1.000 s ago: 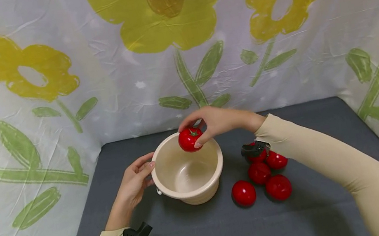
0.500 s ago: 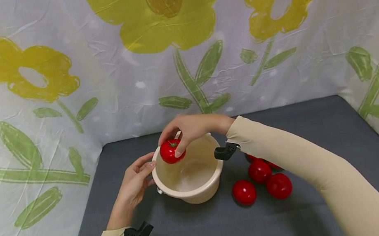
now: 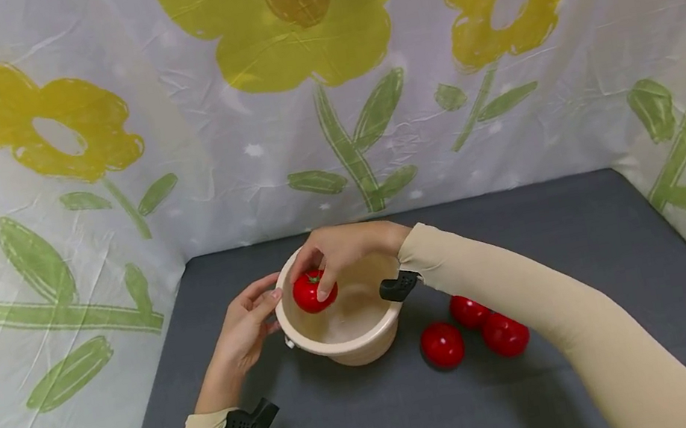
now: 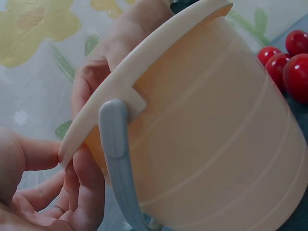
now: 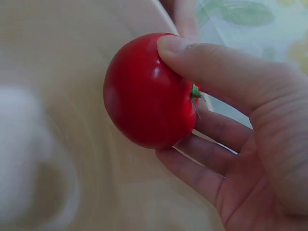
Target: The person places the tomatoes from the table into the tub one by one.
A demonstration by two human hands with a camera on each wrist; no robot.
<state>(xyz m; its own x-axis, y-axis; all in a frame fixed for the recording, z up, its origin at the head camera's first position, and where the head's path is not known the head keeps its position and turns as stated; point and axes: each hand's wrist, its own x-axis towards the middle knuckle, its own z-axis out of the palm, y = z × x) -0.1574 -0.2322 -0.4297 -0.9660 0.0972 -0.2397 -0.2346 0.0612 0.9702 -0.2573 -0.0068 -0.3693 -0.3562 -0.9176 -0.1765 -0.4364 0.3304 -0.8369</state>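
Head view showed a person seated at a dark grey tabletop (image 3: 596,262) with a flower-printed sheet (image 3: 98,134) hung behind it. The right hand (image 3: 339,252) reached over a cream plastic bucket (image 3: 350,338), its thumb and fingers clamped around a red tomato (image 3: 310,294) held just inside the rim, above the bucket's floor. The right wrist view confirmed the grip: the thumb (image 5: 216,57) lay across the top by the green stem, and the fingers curled beneath. The left hand (image 3: 243,333) rested against the bucket's left side, its fingertips (image 4: 82,192) curled under the rim beside the grey handle (image 4: 118,163), steadying it. Three more tomatoes (image 3: 474,328) lay on the tabletop just right of the bucket, close together.

To do this step well, it seemed best to lower the tomato near the bucket's floor before loosening the fingers, so it would not drop and bounce. The left hand would do well to brace the rim so the light bucket did not tip or slide.
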